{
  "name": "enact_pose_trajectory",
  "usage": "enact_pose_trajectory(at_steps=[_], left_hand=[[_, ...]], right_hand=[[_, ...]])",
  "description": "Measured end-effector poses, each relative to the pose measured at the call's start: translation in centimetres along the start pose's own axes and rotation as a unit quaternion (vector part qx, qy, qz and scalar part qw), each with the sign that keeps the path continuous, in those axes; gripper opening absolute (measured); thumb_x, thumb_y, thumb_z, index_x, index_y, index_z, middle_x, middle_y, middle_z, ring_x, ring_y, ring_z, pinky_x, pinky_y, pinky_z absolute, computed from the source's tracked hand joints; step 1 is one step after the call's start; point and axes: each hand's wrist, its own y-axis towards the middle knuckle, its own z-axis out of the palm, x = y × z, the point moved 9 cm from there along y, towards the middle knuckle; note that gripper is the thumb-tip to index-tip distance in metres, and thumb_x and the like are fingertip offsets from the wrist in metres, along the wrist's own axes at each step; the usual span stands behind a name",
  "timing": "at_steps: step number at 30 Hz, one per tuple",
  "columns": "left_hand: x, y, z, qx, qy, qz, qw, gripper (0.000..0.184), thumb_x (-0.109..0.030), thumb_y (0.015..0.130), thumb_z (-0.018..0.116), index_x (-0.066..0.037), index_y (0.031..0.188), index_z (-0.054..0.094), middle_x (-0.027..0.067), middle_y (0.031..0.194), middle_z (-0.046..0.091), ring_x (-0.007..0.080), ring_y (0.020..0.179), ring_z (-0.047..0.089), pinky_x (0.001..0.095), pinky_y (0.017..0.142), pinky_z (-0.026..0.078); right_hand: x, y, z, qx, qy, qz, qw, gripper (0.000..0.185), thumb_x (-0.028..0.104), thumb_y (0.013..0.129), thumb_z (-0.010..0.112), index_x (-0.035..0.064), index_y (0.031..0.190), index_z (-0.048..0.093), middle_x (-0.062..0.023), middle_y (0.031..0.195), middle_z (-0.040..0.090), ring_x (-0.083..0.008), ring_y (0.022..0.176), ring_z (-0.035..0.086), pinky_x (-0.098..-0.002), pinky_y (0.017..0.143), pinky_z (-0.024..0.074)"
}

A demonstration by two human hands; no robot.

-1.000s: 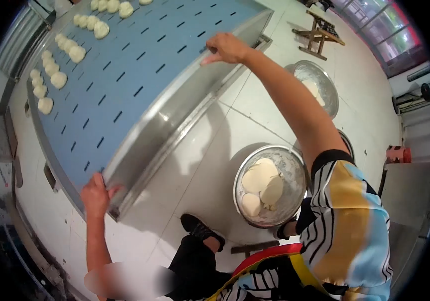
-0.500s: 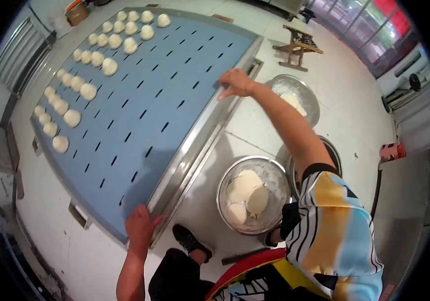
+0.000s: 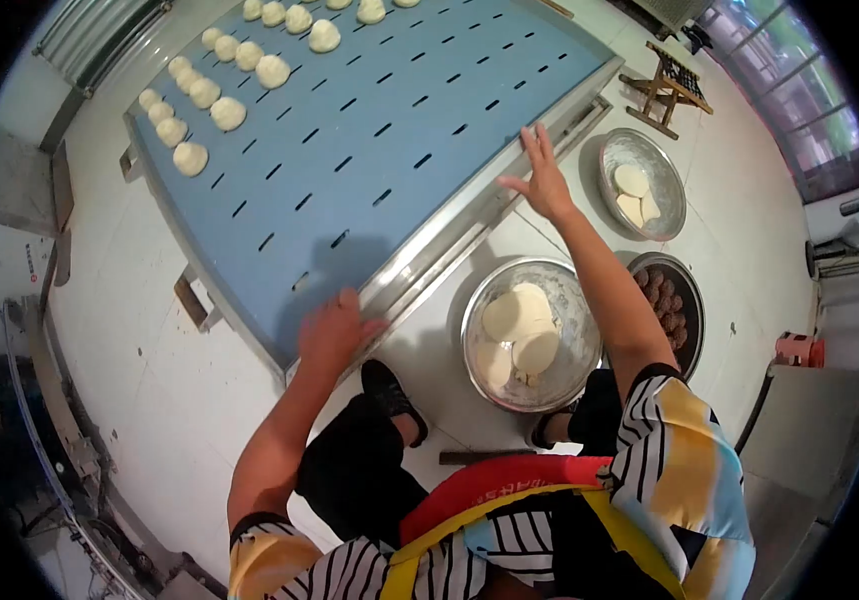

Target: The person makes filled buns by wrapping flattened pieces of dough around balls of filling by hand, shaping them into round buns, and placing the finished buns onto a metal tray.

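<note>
A large blue tray (image 3: 279, 240) with dark slots and a metal rim spreads out before me. Pale dough balls (image 3: 229, 113) sit in rows on its far left part. At the near corner my left hand (image 3: 331, 333) is closed over the rim, thumb sticking out; its fingertips are partly hidden and slightly blurred. Farther along the same edge lies my right hand (image 3: 546, 183), fingers stretched out and thumb apart, against the metal rim (image 3: 459, 224). It holds nothing.
On the floor stand a metal bowl (image 3: 586, 350) with flat dough pieces (image 3: 519, 312), a farther bowl (image 3: 671, 180) with more dough, and a dark pan with brown balls (image 3: 661, 305). A folding stool (image 3: 667, 88) stands beyond. Beside my foot (image 3: 389, 395) runs the tray frame.
My view has shifted, so the tray and dough balls sit higher and the pan of brown balls shows. My right hand's fingers have stretched out along the rim; my left hand stays near the corner.
</note>
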Motion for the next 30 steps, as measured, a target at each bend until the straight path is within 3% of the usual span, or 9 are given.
enact_pose_trajectory(at_steps=[2,3,6,10,12,16,21,25,30], left_hand=[[0.1,-0.1,0.1,-0.036,0.002,0.019,0.999,0.062,-0.063,0.075,0.063,-0.005,0.090,0.045,0.0123,0.070,0.061,0.0296,0.063,0.062,0.0393,0.053,0.048],[-0.1,0.0,0.3,0.032,-0.010,-0.004,0.999,0.066,-0.065,0.077,0.059,-0.003,0.096,0.047,0.0138,0.076,0.063,0.0312,0.067,0.063,0.0407,0.057,0.049],[0.2,-0.4,1.1,-0.065,-0.013,0.028,0.997,0.070,-0.066,0.077,0.059,-0.002,0.103,0.048,0.0159,0.079,0.063,0.0334,0.071,0.063,0.0433,0.061,0.049],[-0.2,-1.2,-0.1,-0.082,-0.106,0.072,0.988,0.067,-0.059,0.075,0.065,-0.002,0.106,0.048,0.0175,0.083,0.063,0.0366,0.078,0.064,0.0450,0.066,0.050],[-0.4,-1.1,0.3,-0.047,-0.099,0.075,0.991,0.067,-0.058,0.071,0.070,-0.002,0.102,0.048,0.0176,0.085,0.064,0.0365,0.081,0.064,0.0466,0.066,0.050],[-3.0,-3.9,-2.8,0.153,-0.015,0.088,0.984,0.071,-0.049,0.069,0.075,-0.002,0.117,0.052,0.0187,0.097,0.064,0.0315,0.091,0.063,0.0428,0.079,0.050],[-10.9,-11.1,-10.7,0.128,-0.002,0.221,0.967,0.062,-0.045,0.073,0.072,-0.002,0.115,0.054,0.0183,0.098,0.064,0.0307,0.091,0.063,0.0417,0.079,0.050],[-20.8,-18.9,-19.0,0.092,-0.001,0.408,0.908,0.056,-0.043,0.077,0.070,-0.003,0.113,0.056,0.0180,0.099,0.065,0.0300,0.092,0.063,0.0408,0.078,0.050],[-26.9,-19.3,-20.9,0.089,-0.035,0.496,0.863,0.048,-0.040,0.081,0.067,-0.003,0.111,0.059,0.0176,0.100,0.065,0.0292,0.092,0.064,0.0397,0.078,0.051]], right_hand=[[0.2,0.1,-0.1,-0.005,-0.010,0.015,1.000,0.091,0.046,0.075,0.074,0.0106,0.145,0.028,-0.0156,0.155,0.012,-0.0382,0.132,0.035,-0.0437,0.103,0.0396],[0.0,0.3,-0.4,0.009,-0.008,0.017,1.000,0.089,0.045,0.075,0.074,0.0114,0.145,0.030,-0.0157,0.154,0.013,-0.0383,0.132,0.036,-0.0440,0.102,0.0399],[0.2,-0.6,-0.9,0.023,-0.001,0.012,1.000,0.083,0.043,0.076,0.074,0.0138,0.143,0.034,-0.0173,0.151,0.024,-0.0367,0.134,0.034,-0.0438,0.106,0.0349],[4.1,-8.6,-1.8,0.083,0.114,-0.022,0.990,0.072,0.035,0.081,0.072,0.0111,0.140,0.040,-0.0174,0.146,0.035,-0.0337,0.135,0.034,-0.0409,0.109,0.0303],[4.0,-14.2,-0.9,0.160,0.187,0.069,0.967,0.065,0.027,0.084,0.070,0.0096,0.140,0.041,-0.0143,0.143,0.041,-0.0300,0.129,0.041,-0.0402,0.105,0.0350],[4.5,-24.5,0.9,0.298,0.233,0.104,0.920,0.063,0.025,0.088,0.065,0.0062,0.142,0.038,-0.0139,0.142,0.043,-0.0320,0.122,0.047,-0.0412,0.099,0.0414],[5.1,-30.3,4.3,0.374,0.182,0.084,0.905,0.060,0.033,0.088,0.064,0.0008,0.135,0.045,-0.0155,0.134,0.049,-0.0276,0.116,0.052,-0.0395,0.096,0.0434],[3.9,-33.6,3.4,0.353,0.142,0.067,0.922,0.059,0.036,0.086,0.065,0.0002,0.129,0.050,-0.0167,0.126,0.055,-0.0280,0.110,0.057,-0.0388,0.093,0.0456],[-0.5,-35.6,4.0,0.297,0.092,0.013,0.950,0.058,0.041,0.084,0.067,-0.0005,0.123,0.056,-0.0182,0.116,0.062,-0.0285,0.102,0.063,-0.0380,0.090,0.0483]])
